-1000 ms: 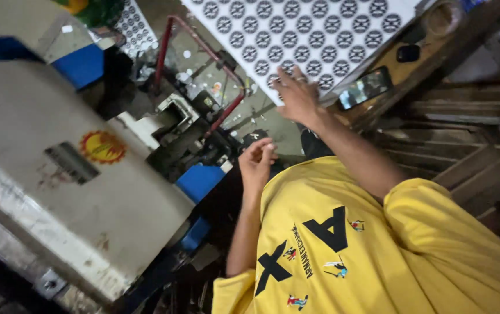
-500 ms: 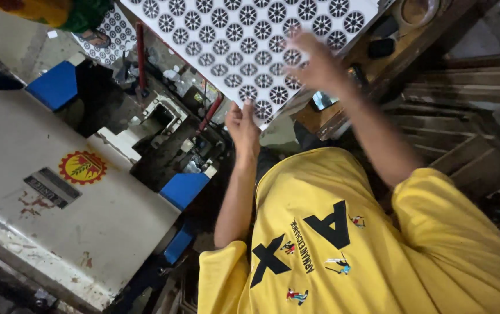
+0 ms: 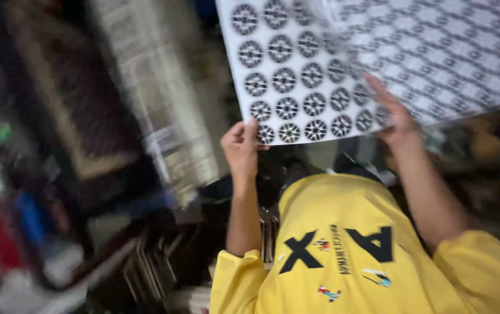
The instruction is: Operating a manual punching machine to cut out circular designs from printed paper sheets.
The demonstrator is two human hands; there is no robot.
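Left hand (image 3: 241, 145): pinching near corner of white sheet (image 3: 296, 87) — printed dark discs.
Right hand (image 3: 394, 113): fingers spread flat on sheet — blurred.

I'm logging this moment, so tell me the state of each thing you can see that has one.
White sheet: printed with round black patterns, held up flat at its near edge.
Left hand: closed on the sheet's near corner.
Right hand: fingers spread flat against the sheet.
Yellow shirt: worn.
Surroundings at left: too blurred to tell.
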